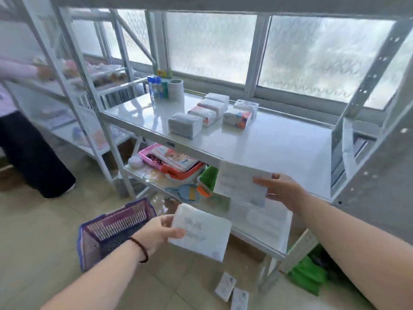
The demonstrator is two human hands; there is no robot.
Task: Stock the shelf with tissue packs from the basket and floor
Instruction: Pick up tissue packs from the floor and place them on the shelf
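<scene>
My left hand [159, 231] grips a white tissue pack [201, 233] by its left edge, low in front of the shelf unit. My right hand [281, 190] holds a second white tissue pack [240, 183] by its right side, level with the front edge of the white shelf [279, 148]. Several tissue packs [209, 114] lie on that shelf toward the back. A purple basket [111, 231] sits tilted on the floor just left of my left hand. Two small tissue packs [232, 290] lie on the floor below.
Cans and a roll [166, 88] stand at the shelf's back left. The lower shelf holds a pink tray [149, 156], an orange tray and toys. Green bags [309, 276] lie at the floor's right. A person in dark trousers [29, 153] stands at a second rack on the left.
</scene>
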